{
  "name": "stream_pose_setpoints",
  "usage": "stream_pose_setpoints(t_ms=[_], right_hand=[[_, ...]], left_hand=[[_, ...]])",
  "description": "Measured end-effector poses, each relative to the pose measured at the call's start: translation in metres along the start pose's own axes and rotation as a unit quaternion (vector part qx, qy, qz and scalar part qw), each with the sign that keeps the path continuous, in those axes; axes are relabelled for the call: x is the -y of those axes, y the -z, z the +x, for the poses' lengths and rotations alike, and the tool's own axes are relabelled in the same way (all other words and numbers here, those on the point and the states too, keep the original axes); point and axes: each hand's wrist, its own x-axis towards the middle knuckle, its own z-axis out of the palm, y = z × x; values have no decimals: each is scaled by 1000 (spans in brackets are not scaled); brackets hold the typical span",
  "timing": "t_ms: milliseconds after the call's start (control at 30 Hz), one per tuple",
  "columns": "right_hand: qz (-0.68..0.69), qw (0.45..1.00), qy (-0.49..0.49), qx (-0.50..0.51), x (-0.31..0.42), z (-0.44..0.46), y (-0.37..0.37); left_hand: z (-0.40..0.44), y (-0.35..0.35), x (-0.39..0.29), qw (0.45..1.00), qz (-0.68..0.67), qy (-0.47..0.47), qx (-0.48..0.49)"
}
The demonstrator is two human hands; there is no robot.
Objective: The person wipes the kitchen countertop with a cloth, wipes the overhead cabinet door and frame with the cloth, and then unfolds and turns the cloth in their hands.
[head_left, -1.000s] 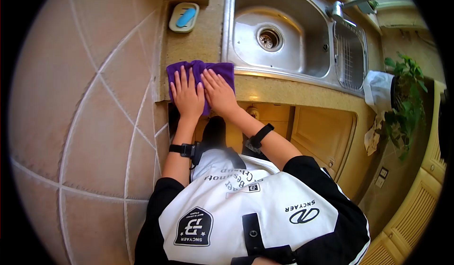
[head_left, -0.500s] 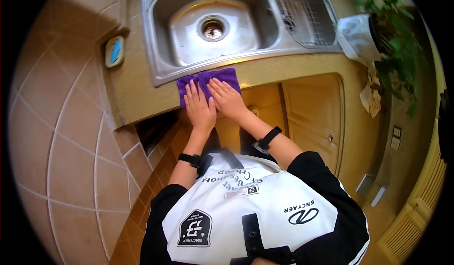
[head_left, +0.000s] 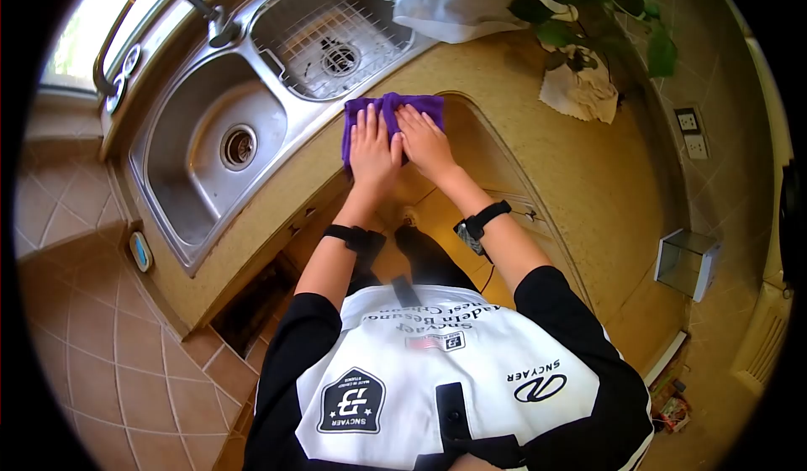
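Observation:
A purple cloth [head_left: 357,111] lies folded on the counter edge, in front of the sink's right basin. My left hand [head_left: 375,150] rests flat on its left half, fingers stretched forward. Beside it, my right hand [head_left: 426,145] presses flat on the right half, with the thumbs close together. Both hands are open, palms down on the cloth. The steel sink [head_left: 273,147] runs behind and to the left of the hands, and a wire rack [head_left: 315,30] sits in its right basin.
A curved faucet [head_left: 220,27] stands behind the sink. At the left end is a soap dish [head_left: 141,251]. A white-wrapped plant pot [head_left: 454,5], crumpled brown paper [head_left: 580,89] and a small glass box [head_left: 685,263] are on the right. Open cabinet space lies below the counter edge.
The view has turned and shifted right along the counter. Both hands and the purple cloth have moved right, from the left end of the counter to beside the right basin.

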Motion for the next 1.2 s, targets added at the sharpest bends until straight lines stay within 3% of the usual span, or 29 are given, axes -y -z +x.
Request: stream_pose_setpoints(t_ms=[100,233,333,433,800,1000,1033,1100,1200], right_hand=[[34,999,-13,10,2,2,-7],[61,997,53,15,25,3,-31],[84,994,61,19,24,3,-29],[38,998,45,-3,5,9,-24],[-69,968,-212,-114,-92,-2,34],[-63,889,-413,-187,-96,-83,78],[-89,869,-416,-253,-94,-99,91],[23,802,-560,-207,-82,-142,124],[155,714,-636,-249,-72,-214,171]], left_hand=[[-6,3,8,999,50,6,15],[-32,21,20,994,79,68,25],[-35,26,19,984,147,74,72],[-14,12,8,987,133,56,76],[102,-60,-65,971,22,-206,120],[88,-93,-141,902,-76,-363,222],[81,-99,-157,885,-92,-389,240],[64,-107,-187,845,-114,-432,292],[34,-106,-227,778,-126,-494,367]])
